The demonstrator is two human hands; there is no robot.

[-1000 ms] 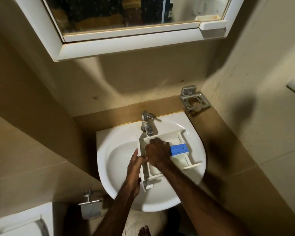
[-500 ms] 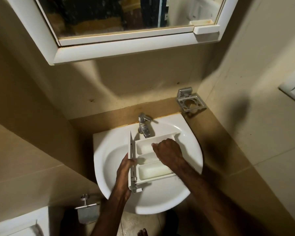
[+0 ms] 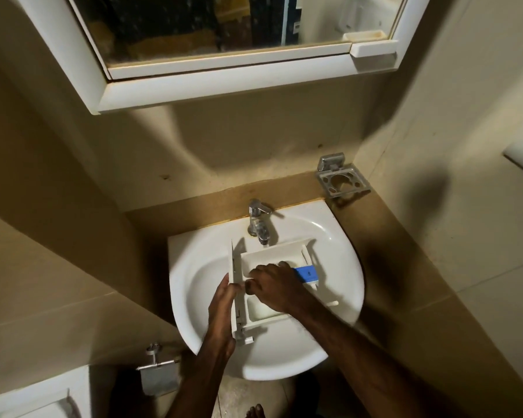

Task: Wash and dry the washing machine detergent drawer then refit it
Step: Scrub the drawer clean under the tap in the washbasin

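The white detergent drawer [image 3: 269, 254] lies in the white sink [image 3: 194, 267], its back end just under the tap [image 3: 258, 221]. My left hand [image 3: 222, 300] grips the drawer's upright front panel on the left side. My right hand [image 3: 272, 285] is inside the drawer over the middle compartment, fingers curled, fingertips hidden beneath it. A blue insert [image 3: 307, 273] shows at the drawer's right side, just past my right hand. The near compartment holds a pale residue or water.
A metal toothbrush holder [image 3: 341, 179] is fixed to the wall right of the sink. A white mirror cabinet [image 3: 224, 86] hangs above. A toilet-roll holder [image 3: 157, 372] and a white cistern [image 3: 27, 402] are at lower left. A bare foot [image 3: 255, 411] stands below the sink.
My right hand slid back from the drawer's far right part to its middle, uncovering the blue insert. My left hand keeps its hold on the front panel.
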